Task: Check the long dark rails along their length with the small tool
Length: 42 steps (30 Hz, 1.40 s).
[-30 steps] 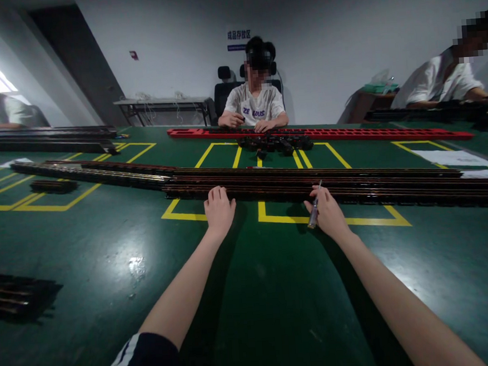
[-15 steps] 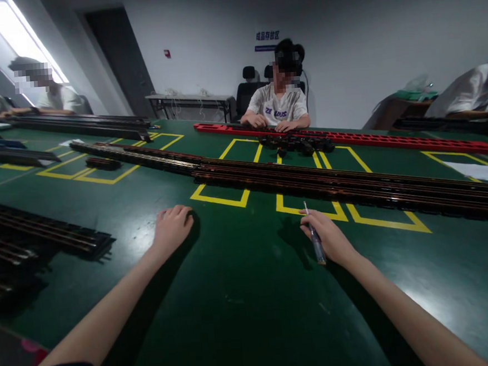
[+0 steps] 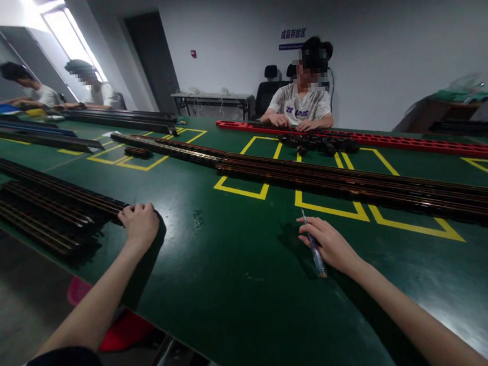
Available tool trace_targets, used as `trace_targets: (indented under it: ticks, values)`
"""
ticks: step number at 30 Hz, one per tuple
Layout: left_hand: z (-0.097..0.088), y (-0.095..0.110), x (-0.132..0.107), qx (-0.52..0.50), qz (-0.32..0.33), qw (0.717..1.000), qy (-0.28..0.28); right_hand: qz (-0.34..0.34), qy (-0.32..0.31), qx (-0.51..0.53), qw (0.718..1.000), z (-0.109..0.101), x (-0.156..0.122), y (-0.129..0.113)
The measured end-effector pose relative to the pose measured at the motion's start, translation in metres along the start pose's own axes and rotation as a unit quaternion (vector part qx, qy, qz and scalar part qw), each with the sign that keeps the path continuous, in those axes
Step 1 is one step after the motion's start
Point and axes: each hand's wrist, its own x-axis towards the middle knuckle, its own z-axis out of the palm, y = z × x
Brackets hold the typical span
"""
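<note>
My left hand (image 3: 139,226) is at the near end of a long dark rail (image 3: 60,178) on the left side of the table, its fingers curled over that end. The fingertips are partly hidden behind the knuckles. Beside this rail lie several more dark rails (image 3: 29,220) with shiny metal lines along them. A screwdriver (image 3: 316,256) with a clear bluish handle and thin shaft is held in my right hand (image 3: 332,244), low over the green table, its shaft pointing away from me.
Across the green table (image 3: 235,295) runs a long bundle of dark rails (image 3: 331,178). Behind it stretches a red slotted beam (image 3: 412,141), with a pile of black parts (image 3: 320,143) before a seated person (image 3: 301,104). A red stool (image 3: 126,329) stands below the near edge.
My left hand has moved left from bare table to the rail's end and curled over it. My right hand still holds the screwdriver. The view has turned left.
</note>
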Motion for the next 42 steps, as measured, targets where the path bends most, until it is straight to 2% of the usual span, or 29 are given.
trace_targets:
  ticks: [3, 6, 9, 12, 14, 15, 17, 18, 19, 20, 21, 23, 25, 27, 28, 30, 33, 38, 42]
  values:
    - [-0.003, 0.007, -0.001, -0.019, -0.010, 1.000, -0.005, 0.009, -0.009, 0.008, 1.000, 0.002, 0.001, 0.002]
    - [-0.009, 0.028, -0.009, -0.032, -0.001, 0.999, -0.004, 0.023, -0.009, 0.016, 1.000, 0.004, 0.003, 0.002]
    - [-0.022, 0.069, -0.029, -0.059, 0.053, 0.997, 0.000, 0.040, 0.001, 0.018, 0.999, 0.004, 0.005, 0.002]
    - [-0.043, 0.117, -0.060, -0.127, 0.146, 0.981, 0.003, 0.057, 0.020, 0.026, 0.998, 0.005, 0.004, 0.004]
    - [-0.059, 0.144, -0.084, -0.204, 0.217, 0.955, -0.006, 0.065, 0.043, 0.040, 0.996, 0.006, 0.003, 0.006]
    - [-0.067, 0.154, -0.094, -0.255, 0.260, 0.931, -0.013, 0.069, 0.058, 0.050, 0.995, 0.006, 0.002, 0.006]
    - [-0.079, 0.167, -0.109, -0.365, 0.381, 0.849, -0.035, 0.088, 0.094, 0.072, 0.989, 0.008, 0.000, 0.007]
    - [-0.082, 0.171, -0.113, -0.406, 0.420, 0.811, -0.038, 0.104, 0.111, 0.085, 0.985, 0.008, -0.001, 0.007]
    - [-0.083, 0.172, -0.112, -0.428, 0.437, 0.791, -0.030, 0.122, 0.124, 0.098, 0.980, 0.009, -0.001, 0.006]
    - [-0.081, 0.171, -0.109, -0.432, 0.440, 0.788, -0.011, 0.140, 0.133, 0.111, 0.975, 0.009, -0.002, 0.006]
    - [-0.077, 0.169, -0.102, -0.420, 0.431, 0.799, 0.009, 0.153, 0.139, 0.121, 0.971, 0.009, -0.002, 0.005]
    - [-0.064, 0.161, -0.083, -0.381, 0.373, 0.845, 0.038, 0.159, 0.146, 0.128, 0.968, 0.010, -0.002, 0.004]
    - [-0.048, 0.152, -0.063, -0.314, 0.320, 0.892, 0.052, 0.138, 0.149, 0.117, 0.972, 0.011, -0.001, 0.003]
    - [-0.036, 0.144, -0.048, -0.236, 0.304, 0.921, 0.062, 0.106, 0.146, 0.097, 0.979, 0.012, 0.000, 0.003]
    - [-0.032, 0.142, -0.044, -0.202, 0.324, 0.922, 0.063, 0.093, 0.145, 0.084, 0.981, 0.012, 0.000, 0.003]
    - [-0.027, 0.142, -0.041, -0.165, 0.325, 0.927, 0.084, 0.075, 0.148, 0.056, 0.985, 0.013, 0.002, 0.001]
    - [-0.025, 0.151, -0.042, -0.155, 0.325, 0.927, 0.101, 0.066, 0.162, 0.023, 0.984, 0.013, 0.004, -0.002]
    - [-0.024, 0.164, -0.041, -0.174, 0.314, 0.928, 0.101, 0.088, 0.188, -0.013, 0.978, 0.012, 0.009, -0.008]
    - [-0.026, 0.164, -0.038, -0.164, 0.310, 0.932, 0.088, 0.114, 0.172, -0.010, 0.978, 0.012, 0.008, -0.009]
